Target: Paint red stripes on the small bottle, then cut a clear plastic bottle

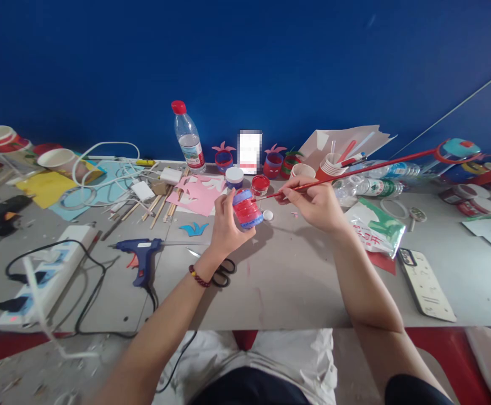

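Note:
My left hand (225, 228) is closed around a small cup painted red and blue (247, 209), tilted above the table. In my right hand (312, 203) a long red paintbrush (372, 165) is pinched between thumb and fingers, its tip at the cup's painted side. Just behind the cup stands an open jar of red paint (260, 184), beside a white-lidded blue jar (234, 177). A small white cap (267, 215) lies near the cup. Under my left forearm, black-handled scissors (223, 273) rest on the table.
A blue glue gun (140, 253) and a white power strip (46, 281) with cords lie left. A plastic bottle (189, 138) stands at the back, near painted cups (273, 162). Pink paper (197, 192) lies mid-left. A phone (426, 286) and several plastic bottles (380, 187) are right.

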{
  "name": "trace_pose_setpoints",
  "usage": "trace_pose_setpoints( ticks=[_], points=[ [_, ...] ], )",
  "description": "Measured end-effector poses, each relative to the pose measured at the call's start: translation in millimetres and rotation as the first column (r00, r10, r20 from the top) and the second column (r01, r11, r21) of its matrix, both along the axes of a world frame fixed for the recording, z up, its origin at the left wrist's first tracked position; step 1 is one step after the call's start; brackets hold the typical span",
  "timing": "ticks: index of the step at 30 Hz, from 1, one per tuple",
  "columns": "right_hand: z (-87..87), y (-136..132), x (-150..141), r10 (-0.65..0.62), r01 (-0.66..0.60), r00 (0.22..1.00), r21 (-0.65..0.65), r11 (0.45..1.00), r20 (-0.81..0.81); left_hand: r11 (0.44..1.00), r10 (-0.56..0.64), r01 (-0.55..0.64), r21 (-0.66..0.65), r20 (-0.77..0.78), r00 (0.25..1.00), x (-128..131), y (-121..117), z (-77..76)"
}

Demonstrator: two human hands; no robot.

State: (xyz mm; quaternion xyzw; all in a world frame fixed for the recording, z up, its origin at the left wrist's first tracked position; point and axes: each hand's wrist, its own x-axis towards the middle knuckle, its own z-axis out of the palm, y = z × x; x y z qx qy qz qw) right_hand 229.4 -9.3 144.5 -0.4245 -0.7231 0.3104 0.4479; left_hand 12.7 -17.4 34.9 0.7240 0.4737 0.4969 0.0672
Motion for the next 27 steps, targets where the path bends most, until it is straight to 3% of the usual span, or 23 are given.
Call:
trace_pose_setpoints(
  ticks=[6,11,19,27],
  points=[
    [1.5,-6.6,-11.9,0.061,-0.064,0.992,0.030,0.997,0.108,0.998,0.042,-0.039,0.055,-0.069,0.997,0.5,2.3,-3.1],
    [3.8,-9.9,-20.6,0.040,-0.063,0.981,0.121,0.991,0.189,0.993,0.072,-0.060,0.099,-0.123,0.990,-0.4,3.7,-5.0],
    [13.7,-9.3,-11.4,-0.021,-0.001,0.979,0.113,0.994,0.201,0.991,0.080,-0.070,0.110,-0.093,0.992,-0.9,2.5,-4.1],
    [7.3,-3.7,-1.4,-0.033,0.016,0.984,0.095,0.995,0.178,0.992,0.098,-0.090,0.085,-0.093,0.991,0.4,3.0,-4.0]
  ],
)
